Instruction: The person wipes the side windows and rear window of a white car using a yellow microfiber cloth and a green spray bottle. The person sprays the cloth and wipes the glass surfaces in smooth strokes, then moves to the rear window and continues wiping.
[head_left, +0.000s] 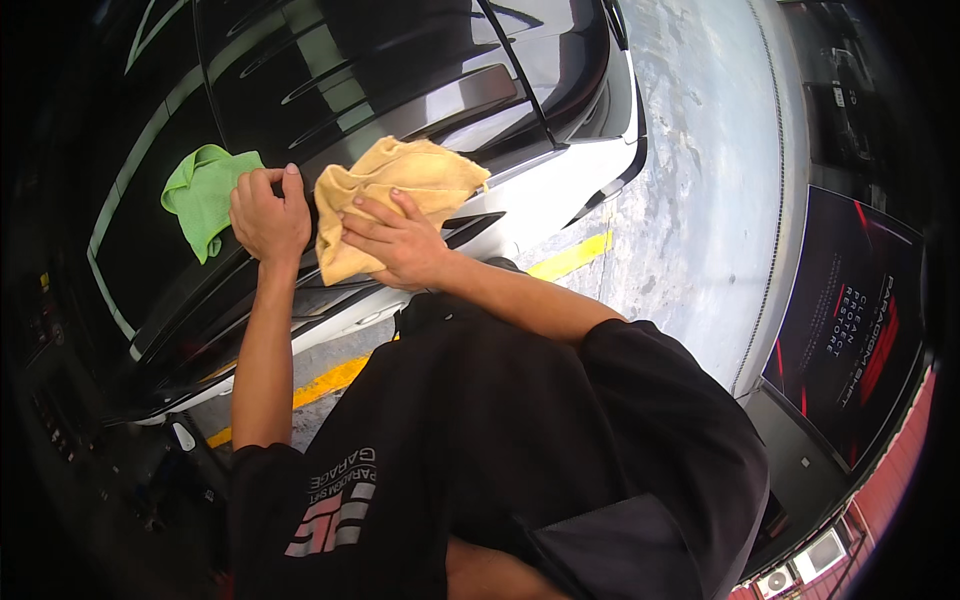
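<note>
My left hand (271, 215) is curled, its fingers closed on a green microfibre cloth (201, 189) that spreads out to its left. The cloth is over the glossy black roof (315, 90) of a car. To the right, my right hand (401, 240) lies with its fingers spread flat across a yellow cloth (420, 169), pressing it on the upper side of the car. Its thumb side and fingertips show on top of the cloth. The cloth is creased and hides the surface beneath it. White bodywork (551, 191) shows right of the yellow cloth.
A raised roof rail (476, 90) runs beyond the yellow cloth. Below the car side, a door handle (371, 319) and a side mirror (182, 436) stick out. Yellow lines (570, 256) mark the concrete floor (675, 225). A dark sign panel (847, 322) with writing stands at the right.
</note>
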